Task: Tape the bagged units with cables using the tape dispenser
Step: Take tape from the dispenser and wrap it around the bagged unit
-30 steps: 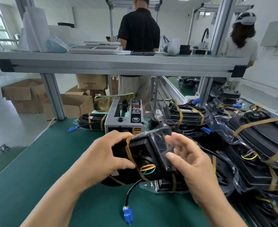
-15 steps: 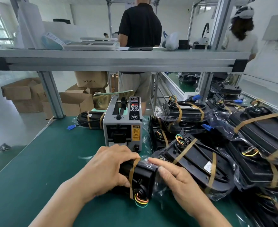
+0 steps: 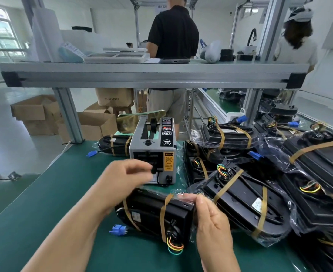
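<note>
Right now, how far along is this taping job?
Done: the units piled on the right wear brown tape bands. In hand: the right hand pinches the bag of the front unit, two bands on; the left hand is at the tape dispenser outlet. Left: probably another strip.

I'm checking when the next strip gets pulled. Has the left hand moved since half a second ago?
Yes. The left hand has lifted off the bagged unit and reached forward to the outlet of the tape dispenser.
</note>
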Tool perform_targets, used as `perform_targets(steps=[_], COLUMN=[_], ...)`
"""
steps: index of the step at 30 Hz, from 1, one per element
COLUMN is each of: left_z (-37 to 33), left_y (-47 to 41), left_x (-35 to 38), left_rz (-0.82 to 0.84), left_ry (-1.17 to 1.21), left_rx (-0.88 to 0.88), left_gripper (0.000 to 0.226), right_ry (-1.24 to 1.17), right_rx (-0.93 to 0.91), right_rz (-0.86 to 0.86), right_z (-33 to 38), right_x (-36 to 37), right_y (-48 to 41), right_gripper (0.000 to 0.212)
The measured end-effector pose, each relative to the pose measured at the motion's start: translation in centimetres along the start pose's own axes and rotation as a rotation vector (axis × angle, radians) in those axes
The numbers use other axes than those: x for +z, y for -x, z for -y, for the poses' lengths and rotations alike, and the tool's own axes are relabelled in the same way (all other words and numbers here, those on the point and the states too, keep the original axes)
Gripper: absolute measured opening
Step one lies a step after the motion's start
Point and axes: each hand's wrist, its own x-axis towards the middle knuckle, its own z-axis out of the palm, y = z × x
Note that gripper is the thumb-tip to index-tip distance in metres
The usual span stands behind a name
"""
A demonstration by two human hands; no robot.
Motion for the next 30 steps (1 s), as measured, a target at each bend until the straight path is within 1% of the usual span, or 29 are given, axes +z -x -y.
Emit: perform_targets(steps=[1, 2, 3, 5, 7, 10, 13, 18, 21, 26, 30], left_z=[0.1, 0.4, 0.5, 0.7, 0.7, 0.5, 0.4, 0.1, 0.2, 0.4, 0.5], left_y=[-1.0, -2.0, -3.0, -4.6, -5.8, -7.1, -7.7, -8.1, -8.3, -8.9, -9.4], left_x=[0.0, 0.3, 0.7, 1.4, 1.5, 1.4, 1.4, 1.4, 1.6, 2.3, 2.9], left_rz=[-0.151, -0.250, -0.293, -0.286, -0.252, -0.156, -0.073, -0.034, -0.042, -0.094, -0.215], left_ry=[0.110, 0.198, 0.282, 0.402, 0.447, 0.428, 0.400, 0.380, 0.412, 0.469, 0.511], left_rx=[-0.104, -0.211, -0.319, -0.470, -0.555, -0.593, -0.641, -0.694, -0.683, -0.667, -0.669], left_gripper=[0.007, 0.006, 0.011, 0.015, 0.020, 0.023, 0.024, 0.030, 0.032, 0.029, 0.025], right_ry=[0.034, 0.064, 0.091, 0.128, 0.164, 0.217, 0.221, 0.205, 0.196, 0.170, 0.164], right_rx=[-0.023, -0.048, -0.073, -0.107, -0.121, -0.119, -0.104, -0.104, -0.107, -0.120, -0.117], right_rz=[-0.013, -0.029, -0.045, -0.072, -0.095, -0.107, -0.099, -0.121, -0.139, -0.141, -0.125], right_z=[0.1, 0.3, 0.3, 0.5, 0.5, 0.4, 0.4, 0.6, 0.6, 0.7, 0.8], right_x=[0.0, 0.1, 0.1, 0.2, 0.2, 0.0, -0.2, -0.1, -0.2, -0.4, -0.6], right_y=[0.2, 0.4, 0.5, 0.7, 0.7, 0.7, 0.7, 0.9, 1.1, 1.5, 1.6], right_gripper=[0.043, 0.042, 0.040, 0.038, 0.037, 0.037, 0.037, 0.039, 0.038, 0.037, 0.037])
